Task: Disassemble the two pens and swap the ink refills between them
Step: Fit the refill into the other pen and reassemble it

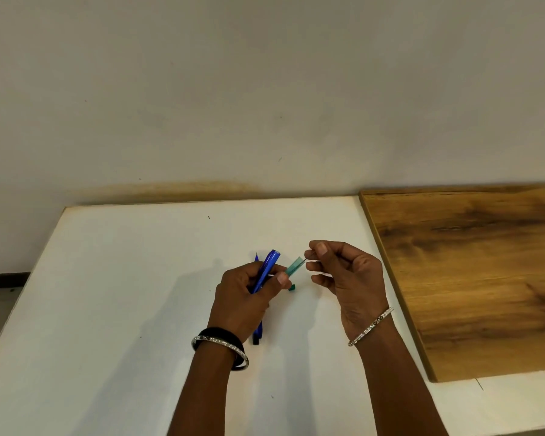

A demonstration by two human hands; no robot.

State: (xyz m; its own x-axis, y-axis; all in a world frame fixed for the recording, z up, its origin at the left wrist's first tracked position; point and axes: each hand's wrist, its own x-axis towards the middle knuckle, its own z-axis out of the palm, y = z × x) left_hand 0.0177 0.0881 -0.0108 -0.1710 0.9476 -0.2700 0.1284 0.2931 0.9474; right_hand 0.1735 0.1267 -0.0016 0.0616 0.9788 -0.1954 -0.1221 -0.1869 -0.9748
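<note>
Two forearms reach in from the near edge over the white desk. The left wrist wears a black and silver pair of bangles, and the right wrist wears a thin silver bangle. Near the left wrist, a slim blue piece with a black end sticks out from under the hand, pointing toward the near edge.

The left hand is raised over the middle of the desk. Its fingers are curled round a blue pen, which slants up and to the far right out of the fist. Its thumb presses a translucent green pen barrel against the fingers, and this barrel points right toward the other hand. A small dark green piece shows just right of the thumb. I cannot make out whether it lies on the desk or is held.

The right hand is just right of the left. Its thumb and forefinger pinch the thin refill where it comes out of the green barrel's mouth, and the other fingers are loosely curled.

A wooden board lies on the desk at the right. Beyond the desk's far edge rises a pale wall.
</note>
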